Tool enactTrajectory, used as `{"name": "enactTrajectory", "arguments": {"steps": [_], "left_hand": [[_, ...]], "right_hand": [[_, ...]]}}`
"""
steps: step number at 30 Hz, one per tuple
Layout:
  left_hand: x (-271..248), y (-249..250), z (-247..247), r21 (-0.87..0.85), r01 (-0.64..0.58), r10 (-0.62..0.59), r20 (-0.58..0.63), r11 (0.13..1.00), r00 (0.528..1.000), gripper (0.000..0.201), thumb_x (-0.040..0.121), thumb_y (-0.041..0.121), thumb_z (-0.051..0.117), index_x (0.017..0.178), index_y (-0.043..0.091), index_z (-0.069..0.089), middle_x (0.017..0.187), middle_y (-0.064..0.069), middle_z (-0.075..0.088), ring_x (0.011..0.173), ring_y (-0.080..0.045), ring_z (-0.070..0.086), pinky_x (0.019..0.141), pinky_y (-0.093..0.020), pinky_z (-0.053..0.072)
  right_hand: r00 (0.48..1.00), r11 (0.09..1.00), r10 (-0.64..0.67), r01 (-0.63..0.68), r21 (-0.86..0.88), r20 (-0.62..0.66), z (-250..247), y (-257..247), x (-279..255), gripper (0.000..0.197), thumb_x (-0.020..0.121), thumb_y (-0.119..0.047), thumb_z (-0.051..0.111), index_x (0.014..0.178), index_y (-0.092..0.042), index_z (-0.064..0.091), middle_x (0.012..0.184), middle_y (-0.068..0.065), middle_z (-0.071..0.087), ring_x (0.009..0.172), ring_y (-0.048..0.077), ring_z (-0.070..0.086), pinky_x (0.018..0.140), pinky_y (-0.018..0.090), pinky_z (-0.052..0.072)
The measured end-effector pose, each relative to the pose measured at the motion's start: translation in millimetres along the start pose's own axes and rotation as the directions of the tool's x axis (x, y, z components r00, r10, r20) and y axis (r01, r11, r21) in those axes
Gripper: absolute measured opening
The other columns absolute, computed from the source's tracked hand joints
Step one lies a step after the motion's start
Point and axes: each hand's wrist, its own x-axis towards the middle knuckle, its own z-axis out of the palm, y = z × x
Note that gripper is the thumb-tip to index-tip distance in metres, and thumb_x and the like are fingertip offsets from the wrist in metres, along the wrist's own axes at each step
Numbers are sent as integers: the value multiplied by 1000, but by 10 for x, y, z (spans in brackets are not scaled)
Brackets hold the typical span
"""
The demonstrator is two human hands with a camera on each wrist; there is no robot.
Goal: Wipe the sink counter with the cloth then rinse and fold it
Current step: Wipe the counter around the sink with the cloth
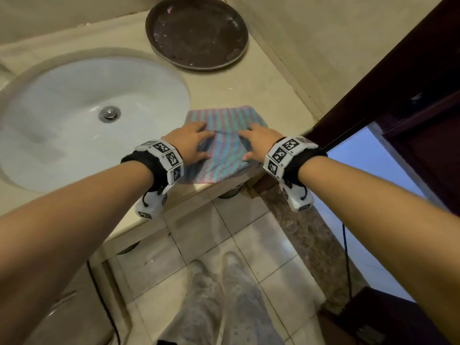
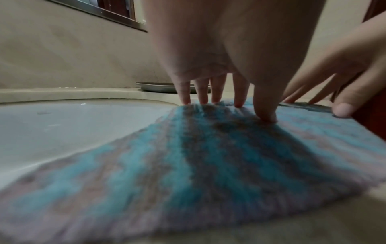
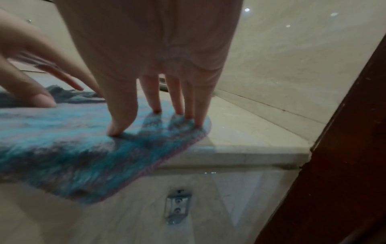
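A blue and pink striped cloth (image 1: 219, 145) lies flat on the beige counter (image 1: 261, 85), just right of the white sink (image 1: 74, 115). Its near edge overhangs the counter's front. My left hand (image 1: 191, 141) rests on the cloth's left half with fingers straight and spread; its fingertips (image 2: 265, 118) press into the pile (image 2: 208, 156). My right hand (image 1: 258, 143) rests on the right half, and its fingertips (image 3: 117, 130) press down near the cloth's right corner (image 3: 83, 156). Neither hand curls round the fabric.
A dark round tray (image 1: 196, 31) sits at the back of the counter. A dark wooden door frame (image 1: 388, 78) stands close on the right. The tiled floor (image 1: 224, 245) and the person's legs are below the counter's edge. A metal bracket (image 3: 177, 204) shows under the counter.
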Motion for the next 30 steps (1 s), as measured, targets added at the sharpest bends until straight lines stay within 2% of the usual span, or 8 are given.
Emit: {"name": "enactTrajectory", "arguments": {"steps": [2, 4, 8, 11, 13, 16, 22, 30], "left_hand": [[42, 11, -15, 9, -14, 14, 25, 1000, 1000, 69, 88, 43, 54, 146, 22, 23, 157, -10, 11, 144, -26, 16, 117, -37, 19], [89, 29, -30, 15, -39, 39, 33, 999, 999, 70, 88, 44, 53, 147, 23, 20, 157, -10, 9, 145, -26, 14, 118, -36, 17], [183, 78, -51, -16, -68, 69, 58, 998, 996, 73, 87, 44, 54, 147, 23, 18, 158, -9, 5, 146, -24, 9, 119, -35, 13], [251, 114, -82, -40, -69, 71, 53, 997, 996, 72, 88, 44, 52, 147, 25, 16, 158, -8, 3, 147, -23, 6, 118, -35, 11], [301, 135, -119, -50, -63, 64, 17, 997, 998, 70, 89, 43, 52, 147, 24, 18, 158, -7, 8, 146, -23, 10, 117, -35, 14], [412, 118, -183, -45, -47, 46, -10, 998, 999, 66, 90, 42, 51, 146, 25, 21, 157, -6, 14, 145, -22, 15, 116, -34, 19], [725, 53, -313, -61, 36, -32, 65, 997, 997, 71, 89, 45, 51, 147, 29, 15, 159, -5, 4, 147, -22, 5, 117, -39, 18], [1111, -91, -482, -96, 143, -141, 30, 985, 990, 73, 87, 46, 53, 147, 27, 16, 159, -6, 5, 147, -24, 4, 117, -41, 19]], "right_hand": [[997, 999, 43, -43, 1, 59, 14, 44, 13, 80, 89, -34, 60, 150, -18, 11, 158, 13, 10, 143, 34, 23, 112, 46, 32], [992, 996, 89, -90, 11, 93, 11, 122, 39, 84, 90, -36, 58, 151, -18, 3, 159, 13, -1, 146, 33, 13, 115, 48, 27], [973, 979, 205, -201, -43, 107, -14, 325, 102, 85, 90, -42, 54, 150, -17, -1, 158, 16, -2, 145, 36, 13, 115, 57, 17], [960, 969, 246, -241, -55, 130, -52, 508, 174, 87, 91, -41, 53, 150, -16, -6, 158, 15, -7, 146, 35, 9, 117, 55, 11], [958, 967, 255, -252, -39, 133, -87, 617, 236, 88, 91, -41, 54, 150, -16, -7, 158, 16, -9, 146, 35, 7, 117, 53, 11], [962, 970, 243, -242, -24, 126, -162, 768, 355, 90, 90, -42, 54, 150, -15, -7, 158, 17, -10, 147, 34, 6, 117, 51, 11], [972, 980, 199, -194, -46, 125, -476, 933, 776, 93, 89, -39, 57, 150, -9, -8, 157, 21, -9, 146, 38, 7, 116, 49, 19], [990, 988, 115, -107, -107, 76, -825, 1005, 1467, 96, 87, -42, 58, 149, -7, -7, 156, 24, -6, 145, 38, 9, 116, 49, 19]]}}
